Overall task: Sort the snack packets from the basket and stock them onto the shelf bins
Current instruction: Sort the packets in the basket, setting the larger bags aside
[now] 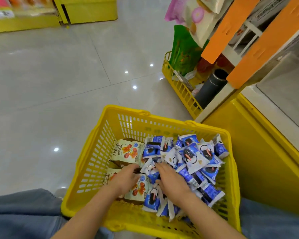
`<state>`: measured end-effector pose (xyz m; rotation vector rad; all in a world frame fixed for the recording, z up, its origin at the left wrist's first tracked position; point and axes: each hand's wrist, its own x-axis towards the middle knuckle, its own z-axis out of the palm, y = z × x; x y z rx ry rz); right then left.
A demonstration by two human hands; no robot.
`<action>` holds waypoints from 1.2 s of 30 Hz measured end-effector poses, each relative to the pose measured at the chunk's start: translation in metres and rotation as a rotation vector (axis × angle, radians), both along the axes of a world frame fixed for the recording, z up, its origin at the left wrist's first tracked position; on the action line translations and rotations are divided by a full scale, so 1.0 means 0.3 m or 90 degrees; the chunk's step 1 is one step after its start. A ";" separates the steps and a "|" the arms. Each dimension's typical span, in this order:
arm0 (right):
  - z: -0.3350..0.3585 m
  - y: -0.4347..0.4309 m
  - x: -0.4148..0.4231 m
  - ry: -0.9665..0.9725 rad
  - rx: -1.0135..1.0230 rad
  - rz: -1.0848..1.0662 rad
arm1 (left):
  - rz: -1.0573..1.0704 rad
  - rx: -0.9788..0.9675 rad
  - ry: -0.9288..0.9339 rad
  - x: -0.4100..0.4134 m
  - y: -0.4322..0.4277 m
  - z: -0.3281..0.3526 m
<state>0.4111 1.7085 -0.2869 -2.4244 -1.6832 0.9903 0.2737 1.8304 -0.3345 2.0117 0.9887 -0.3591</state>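
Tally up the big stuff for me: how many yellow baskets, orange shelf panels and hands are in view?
Yellow baskets: 2 (packet basket, shelf-side basket)
Orange shelf panels: 2 (far panel, near panel)
Hands: 2 (left hand, right hand)
Total: 6

- Floor (59,75): glossy pale grey tiles, thin grout lines, ceiling-light spots reflected.
- Yellow basket (162,121): slotted plastic, low centre of view; underside hidden, so contact with the floor is unconfirmed.
- In it: blue-and-white packets (193,157) heaped across the right and middle, cream packets (128,150) with red print on the left.
- Smaller yellow basket (181,90): on the floor, right, hard against the white-and-orange shelf unit (214,104); holds a green bag (183,49) and a dark cylinder (212,87).
- Yellow cabinet (259,152): right, just beside the near basket.
- Yellow shelf bases (90,12): on the floor, top left, blurred.
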 end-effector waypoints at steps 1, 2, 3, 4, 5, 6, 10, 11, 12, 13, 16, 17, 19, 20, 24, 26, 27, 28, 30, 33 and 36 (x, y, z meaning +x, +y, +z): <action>-0.011 0.008 0.018 -0.018 -0.020 0.016 | -0.002 0.015 0.007 0.023 0.008 -0.019; -0.021 0.014 0.031 -0.040 -0.035 0.035 | -0.012 0.036 0.025 0.044 0.013 -0.035; -0.029 0.018 0.040 -0.065 -0.045 0.063 | -0.027 0.053 0.041 0.062 0.015 -0.048; -0.035 0.021 0.044 -0.090 -0.051 0.093 | -0.036 0.057 0.046 0.078 0.012 -0.059; -0.040 0.022 0.046 -0.109 -0.051 0.116 | -0.034 0.047 0.039 0.094 0.004 -0.068; -0.042 0.021 0.048 -0.119 -0.043 0.126 | -0.024 0.033 0.025 0.109 -0.005 -0.074; -0.034 -0.003 0.059 -0.088 -0.008 0.123 | 0.052 -0.035 -0.019 0.148 -0.044 -0.085; -0.028 -0.015 0.062 -0.075 -0.004 0.124 | 0.070 -0.048 -0.018 0.150 -0.052 -0.087; -0.022 -0.027 0.065 -0.062 0.003 0.124 | 0.093 -0.067 -0.017 0.151 -0.058 -0.086; -0.015 -0.040 0.068 -0.051 0.017 0.122 | 0.117 -0.091 -0.020 0.151 -0.062 -0.081; 0.007 -0.066 0.075 -0.030 0.059 0.095 | 0.153 -0.167 -0.064 0.143 -0.069 -0.056; 0.015 -0.071 0.075 -0.028 0.069 0.085 | 0.157 -0.176 -0.094 0.138 -0.069 -0.041; 0.030 -0.075 0.070 -0.030 0.085 0.074 | 0.174 -0.175 -0.166 0.127 -0.062 -0.006; 0.043 -0.077 0.066 -0.030 0.094 0.072 | 0.190 -0.177 -0.200 0.120 -0.057 0.018; 0.121 -0.086 0.049 0.039 0.186 -0.046 | 0.227 -0.224 -0.259 0.087 -0.054 0.114; 0.166 -0.096 0.053 0.095 0.230 -0.172 | 0.220 -0.262 -0.274 0.075 -0.069 0.153; 0.182 -0.102 0.062 0.122 0.241 -0.214 | 0.211 -0.279 -0.282 0.074 -0.081 0.172; 0.197 -0.109 0.077 0.141 0.235 -0.227 | 0.194 -0.283 -0.282 0.073 -0.095 0.187; 0.225 -0.136 0.124 0.160 0.169 -0.183 | 0.143 -0.253 -0.257 0.088 -0.129 0.212; 0.249 -0.212 0.203 0.182 0.057 -0.131 | 0.044 -0.205 -0.276 0.116 -0.210 0.252; 0.257 -0.309 0.249 0.146 -0.006 -0.140 | -0.057 -0.163 -0.243 0.133 -0.313 0.242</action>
